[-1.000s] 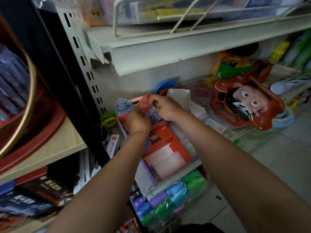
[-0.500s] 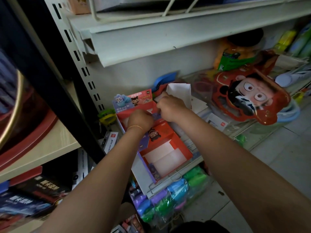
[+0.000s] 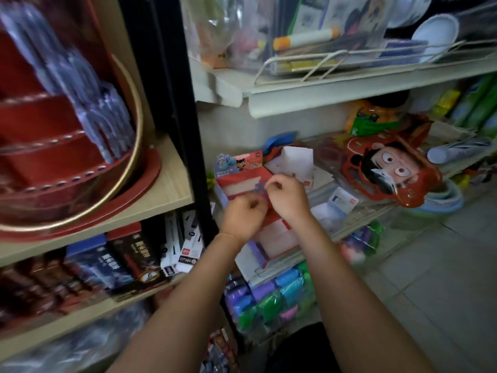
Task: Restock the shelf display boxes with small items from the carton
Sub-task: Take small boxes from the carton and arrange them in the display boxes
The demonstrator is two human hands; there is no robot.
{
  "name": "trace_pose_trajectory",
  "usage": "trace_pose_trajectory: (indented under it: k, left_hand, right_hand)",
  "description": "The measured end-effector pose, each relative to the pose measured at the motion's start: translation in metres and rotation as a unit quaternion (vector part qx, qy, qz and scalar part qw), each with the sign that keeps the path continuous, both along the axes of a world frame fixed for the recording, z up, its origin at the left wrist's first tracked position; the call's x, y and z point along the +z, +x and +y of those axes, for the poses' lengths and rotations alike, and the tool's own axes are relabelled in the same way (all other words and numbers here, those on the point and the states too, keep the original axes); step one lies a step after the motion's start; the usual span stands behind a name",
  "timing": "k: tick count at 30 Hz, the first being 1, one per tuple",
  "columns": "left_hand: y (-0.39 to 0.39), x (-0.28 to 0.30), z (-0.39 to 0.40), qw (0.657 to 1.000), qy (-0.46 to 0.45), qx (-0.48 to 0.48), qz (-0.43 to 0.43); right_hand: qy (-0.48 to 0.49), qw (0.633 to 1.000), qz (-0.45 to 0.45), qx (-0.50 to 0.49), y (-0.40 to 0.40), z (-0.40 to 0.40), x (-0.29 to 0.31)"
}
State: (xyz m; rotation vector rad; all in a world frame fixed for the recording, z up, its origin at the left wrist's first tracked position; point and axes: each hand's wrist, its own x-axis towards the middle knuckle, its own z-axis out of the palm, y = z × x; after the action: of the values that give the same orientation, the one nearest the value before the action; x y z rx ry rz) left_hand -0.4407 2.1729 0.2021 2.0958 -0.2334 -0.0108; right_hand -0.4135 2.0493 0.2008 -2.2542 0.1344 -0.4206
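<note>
A red display box [image 3: 243, 181] with a cartoon header card [image 3: 238, 164] lies tilted on the wire-fronted shelf; its lower compartments show white. My left hand [image 3: 243, 218] and my right hand [image 3: 287, 197] hover close together over the box's middle, fingers curled. Between their fingertips they pinch a small purple-blue item [image 3: 260, 189], too blurred to name. Just behind the display box stands an open white box [image 3: 295, 158]. I cannot pick out the carton.
A packaged red cartoon mask [image 3: 390, 175] lies right of the boxes. Bagged coloured clay packs [image 3: 271, 294] fill the shelf below. A black upright post [image 3: 166, 103] and a round red rack [image 3: 67, 160] stand left. The upper shelf edge [image 3: 322, 96] overhangs. Tiled floor [image 3: 435, 278] lies right.
Both hands have come back from the box's header end to its middle and stay close together. The view has swung left and up, showing more of the red rack.
</note>
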Motion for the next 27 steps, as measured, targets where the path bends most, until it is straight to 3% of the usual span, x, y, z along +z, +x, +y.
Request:
trace_pose_trajectory:
  k: [5, 10, 16, 20, 27]
  left_hand:
    - [-0.068, -0.042, 0.075, 0.975, -0.047, -0.004, 0.215]
    - [-0.135, -0.122, 0.153, 0.946, -0.060, 0.105, 0.301]
    - [-0.187, -0.239, 0.218, 0.893, -0.124, 0.217, 0.373]
    - [-0.198, -0.308, 0.236, 0.850, -0.173, 0.249, 0.431]
    - [-0.204, -0.413, 0.254, 0.718, -0.227, 0.320, 0.575]
  right_hand:
    - [0.022, 0.997, 0.045, 0.061, -0.068, 0.075, -0.038]
    - [0.001, 0.973, 0.190, 0.134, -0.123, 0.144, -0.113]
    - [-0.046, 0.908, 0.361, 0.206, -0.166, 0.199, -0.242]
    - [-0.111, 0.867, 0.424, 0.236, -0.178, 0.214, -0.323]
    - [-0.107, 0.792, 0.567, 0.198, -0.178, 0.212, -0.427]
